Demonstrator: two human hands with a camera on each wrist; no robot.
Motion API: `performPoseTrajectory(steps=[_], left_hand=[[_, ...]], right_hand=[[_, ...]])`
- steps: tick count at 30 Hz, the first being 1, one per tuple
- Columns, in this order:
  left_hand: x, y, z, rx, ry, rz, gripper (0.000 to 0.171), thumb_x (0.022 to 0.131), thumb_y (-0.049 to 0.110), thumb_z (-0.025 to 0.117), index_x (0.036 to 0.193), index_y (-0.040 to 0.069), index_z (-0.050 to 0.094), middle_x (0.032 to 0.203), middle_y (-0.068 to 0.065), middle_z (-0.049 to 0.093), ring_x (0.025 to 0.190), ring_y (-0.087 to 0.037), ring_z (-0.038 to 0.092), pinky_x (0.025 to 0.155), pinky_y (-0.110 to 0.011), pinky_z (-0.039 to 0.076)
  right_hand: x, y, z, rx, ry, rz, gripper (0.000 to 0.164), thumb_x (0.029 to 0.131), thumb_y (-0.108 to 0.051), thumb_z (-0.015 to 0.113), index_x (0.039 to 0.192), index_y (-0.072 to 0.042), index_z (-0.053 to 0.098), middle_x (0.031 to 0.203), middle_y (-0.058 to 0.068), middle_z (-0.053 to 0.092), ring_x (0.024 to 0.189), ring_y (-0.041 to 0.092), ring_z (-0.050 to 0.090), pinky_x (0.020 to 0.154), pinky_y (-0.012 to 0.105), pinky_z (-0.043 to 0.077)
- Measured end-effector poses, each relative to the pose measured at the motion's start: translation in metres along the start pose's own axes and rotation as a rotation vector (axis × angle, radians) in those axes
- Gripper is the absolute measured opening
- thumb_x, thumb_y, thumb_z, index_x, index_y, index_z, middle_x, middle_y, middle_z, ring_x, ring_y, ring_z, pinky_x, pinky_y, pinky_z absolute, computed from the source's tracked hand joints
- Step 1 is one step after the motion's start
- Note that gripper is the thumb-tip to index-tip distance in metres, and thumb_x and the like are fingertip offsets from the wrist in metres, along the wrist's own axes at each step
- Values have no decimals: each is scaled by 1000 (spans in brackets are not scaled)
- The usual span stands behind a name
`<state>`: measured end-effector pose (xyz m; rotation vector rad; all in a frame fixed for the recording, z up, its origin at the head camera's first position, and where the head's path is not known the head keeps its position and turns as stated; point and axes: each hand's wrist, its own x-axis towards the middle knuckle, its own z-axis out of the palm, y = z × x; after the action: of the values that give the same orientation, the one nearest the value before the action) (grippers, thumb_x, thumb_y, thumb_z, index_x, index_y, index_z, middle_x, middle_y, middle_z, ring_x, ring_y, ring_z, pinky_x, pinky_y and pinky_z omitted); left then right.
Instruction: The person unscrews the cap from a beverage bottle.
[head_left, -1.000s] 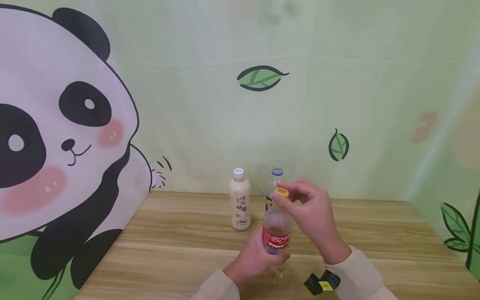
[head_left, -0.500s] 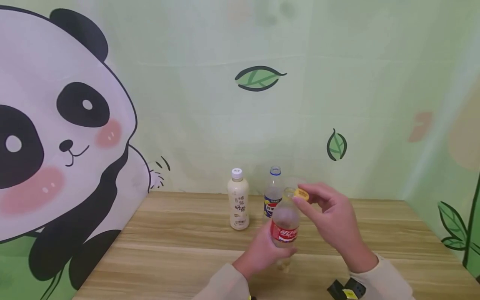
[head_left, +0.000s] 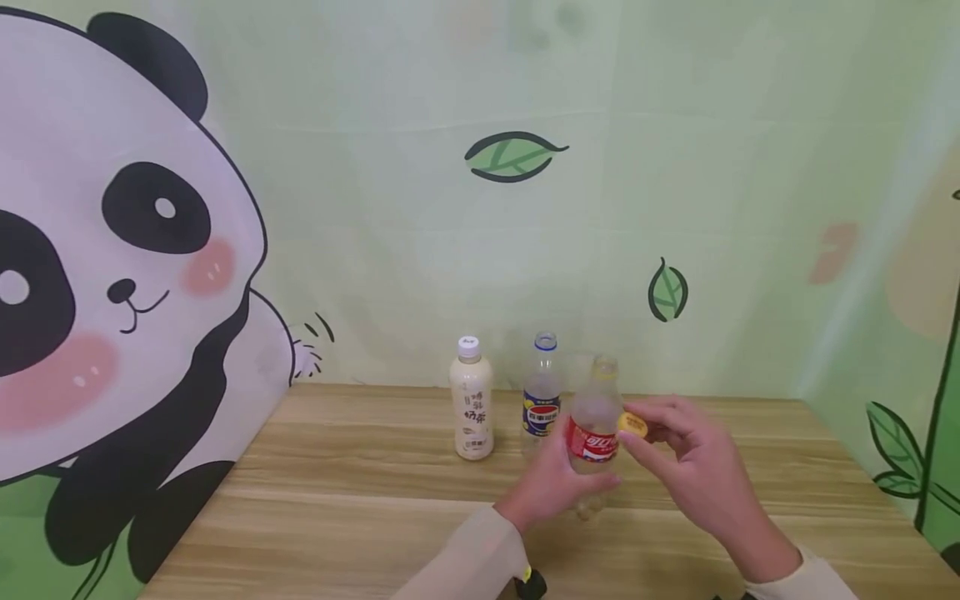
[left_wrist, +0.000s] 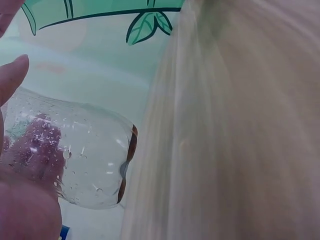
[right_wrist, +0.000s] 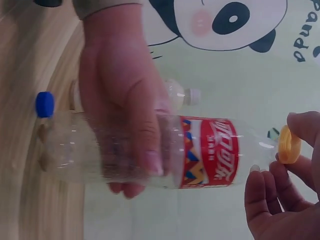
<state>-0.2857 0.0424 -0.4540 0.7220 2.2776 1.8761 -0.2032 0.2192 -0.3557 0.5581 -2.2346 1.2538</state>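
My left hand [head_left: 546,483] grips a clear plastic cola bottle [head_left: 592,440] with a red label, its fingers and thumb wrapped round the lower body. The bottle is upright, its mouth uncovered. A little brown liquid shows at its base in the left wrist view. Between thumb and fingers, my right hand [head_left: 701,471] pinches a yellow bottle cap [right_wrist: 289,144], beside the bottle's label in the head view. Just behind stands a second clear bottle [head_left: 542,408] with a dark blue label and no cap. A blue cap [right_wrist: 44,104] appears past the cola bottle's base in the right wrist view.
A cream-coloured milk tea bottle [head_left: 472,408] with a white cap stands left of the blue-labelled one. The wooden table [head_left: 337,467] meets a green printed backdrop [head_left: 375,250] with a panda and leaves.
The yellow cap has come off the cola bottle's mouth and moved right and down in my right hand. My left hand has carried the bottle right and slightly away from me.
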Motion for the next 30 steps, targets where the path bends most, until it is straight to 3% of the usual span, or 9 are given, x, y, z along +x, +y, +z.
performPoseTrajectory(steps=[12, 17, 22, 26, 30], left_hand=[[21, 4, 5, 24, 42, 0, 76, 80, 32, 89, 140, 38, 43, 131, 20, 58, 125, -5, 56, 114, -41, 44], [31, -1, 9, 79, 72, -19, 73, 81, 35, 88, 140, 37, 46, 131, 20, 59, 126, -6, 57, 115, -43, 44], [42, -4, 15, 131, 98, -17, 70, 81, 34, 88, 138, 33, 49, 130, 17, 61, 123, -6, 59, 113, -41, 46], [51, -7, 18, 137, 106, -7, 68, 80, 26, 90, 135, 30, 51, 125, 17, 64, 119, -5, 61, 109, -36, 48], [60, -13, 21, 159, 89, 3, 69, 79, 20, 90, 135, 28, 50, 125, 15, 65, 120, -5, 61, 108, -33, 50]], right_hand=[[-15, 39, -5, 6, -83, -66, 32, 87, 3, 76, 118, -5, 72, 102, 2, 66, 87, 5, 62, 78, 15, 56], [-20, 57, -6, -14, -139, -57, 30, 86, 0, 79, 115, -4, 74, 100, 1, 68, 84, 6, 63, 75, 18, 58], [-26, 77, -1, -70, -204, -51, 27, 86, -10, 81, 112, -13, 76, 96, -7, 68, 81, 3, 62, 71, 23, 58], [-31, 94, 6, -115, -246, -87, 23, 85, -16, 83, 107, -20, 77, 92, -13, 66, 78, 0, 61, 66, 25, 57], [-35, 107, 15, -132, -287, -129, 20, 85, -18, 83, 105, -18, 77, 90, -13, 64, 77, 0, 59, 63, 23, 55]])
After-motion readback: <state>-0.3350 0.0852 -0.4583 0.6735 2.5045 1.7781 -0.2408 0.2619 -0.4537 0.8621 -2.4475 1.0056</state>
